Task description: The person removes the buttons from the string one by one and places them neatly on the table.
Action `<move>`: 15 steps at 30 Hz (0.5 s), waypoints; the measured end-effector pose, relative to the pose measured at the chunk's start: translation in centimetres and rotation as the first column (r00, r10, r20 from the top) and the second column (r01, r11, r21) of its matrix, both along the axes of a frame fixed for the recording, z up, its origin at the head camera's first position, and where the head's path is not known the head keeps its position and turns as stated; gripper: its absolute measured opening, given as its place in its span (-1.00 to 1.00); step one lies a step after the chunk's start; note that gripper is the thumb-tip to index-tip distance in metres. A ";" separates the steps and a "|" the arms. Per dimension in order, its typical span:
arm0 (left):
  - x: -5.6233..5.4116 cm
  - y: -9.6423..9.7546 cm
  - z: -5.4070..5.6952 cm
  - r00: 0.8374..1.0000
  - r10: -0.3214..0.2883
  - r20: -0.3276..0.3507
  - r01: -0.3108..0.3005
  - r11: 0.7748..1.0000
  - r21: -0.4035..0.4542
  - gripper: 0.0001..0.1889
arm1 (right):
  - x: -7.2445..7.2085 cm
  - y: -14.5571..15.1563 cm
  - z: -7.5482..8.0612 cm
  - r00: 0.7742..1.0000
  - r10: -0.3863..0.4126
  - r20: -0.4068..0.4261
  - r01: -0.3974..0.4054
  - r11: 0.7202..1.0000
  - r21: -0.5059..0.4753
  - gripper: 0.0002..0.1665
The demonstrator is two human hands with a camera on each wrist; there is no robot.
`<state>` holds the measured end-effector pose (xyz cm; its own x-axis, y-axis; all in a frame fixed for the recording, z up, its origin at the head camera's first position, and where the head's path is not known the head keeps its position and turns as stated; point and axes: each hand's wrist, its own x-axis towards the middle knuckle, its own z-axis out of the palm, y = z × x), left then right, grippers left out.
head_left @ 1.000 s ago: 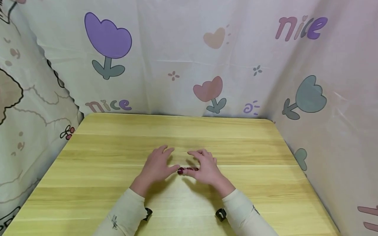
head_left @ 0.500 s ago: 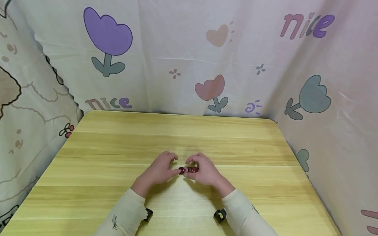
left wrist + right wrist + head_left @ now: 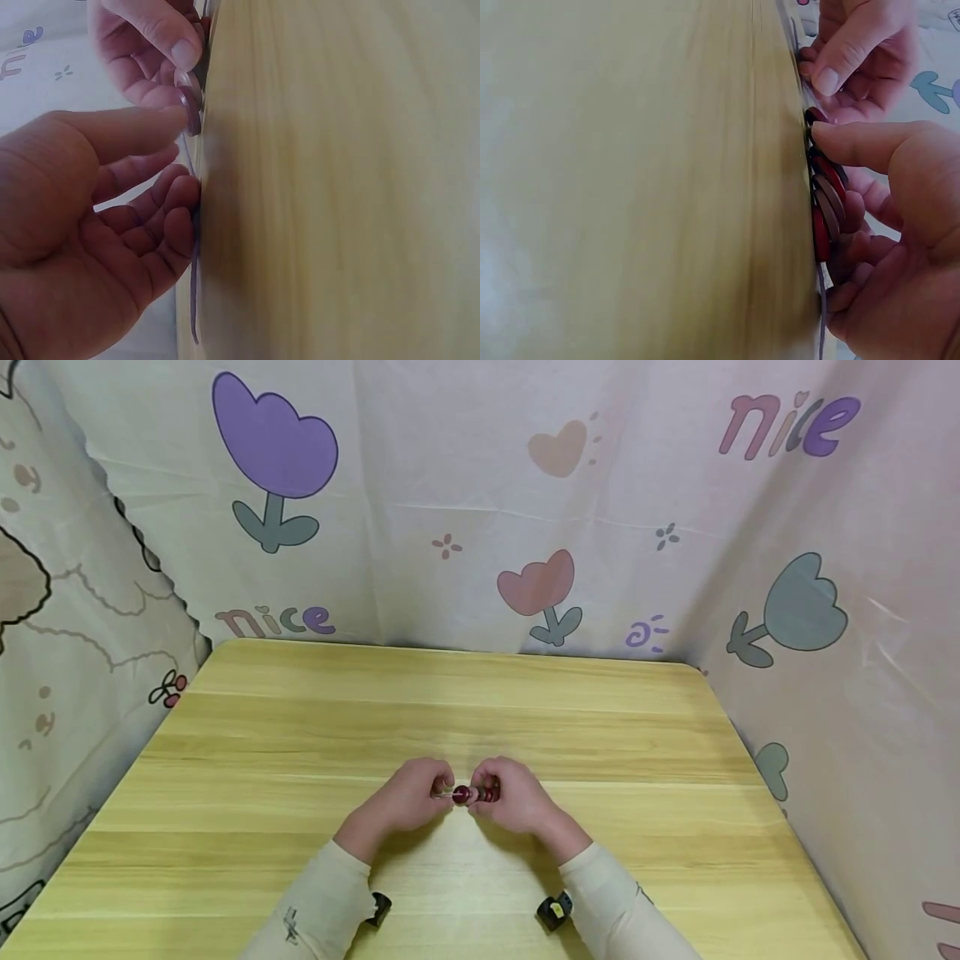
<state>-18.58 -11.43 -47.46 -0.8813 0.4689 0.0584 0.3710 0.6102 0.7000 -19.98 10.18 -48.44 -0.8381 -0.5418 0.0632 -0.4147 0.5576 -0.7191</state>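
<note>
Several flat round discs, dark red and pinkish brown, are strung on a thin cord between the hands, near the middle of the table. The left hand pinches the cord beside the end disc; its purplish free end hangs past the fingers in the left wrist view. My right hand holds the strung discs with curled fingers and thumb. In the right wrist view the discs overlap in a row, and more cord trails below them. Fingers partly hide the row.
A wood-grain table lies under both hands. Printed fabric with flowers and lettering hangs behind it and at both sides. A small black device sits at each sleeve cuff.
The left fingers, spread a second ago, have curled in and now pinch the cord. The right fingers have closed in around the discs. A light stretch of cord now shows by the left fingertips.
</note>
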 end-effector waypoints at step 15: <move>0.0 0.6 -0.1 0.999 0.013 -0.045 -0.016 0.998 -0.066 -0.75 | 0.1 -0.3 0.0 0.999 0.005 -0.037 -0.005 1.000 0.009 -0.87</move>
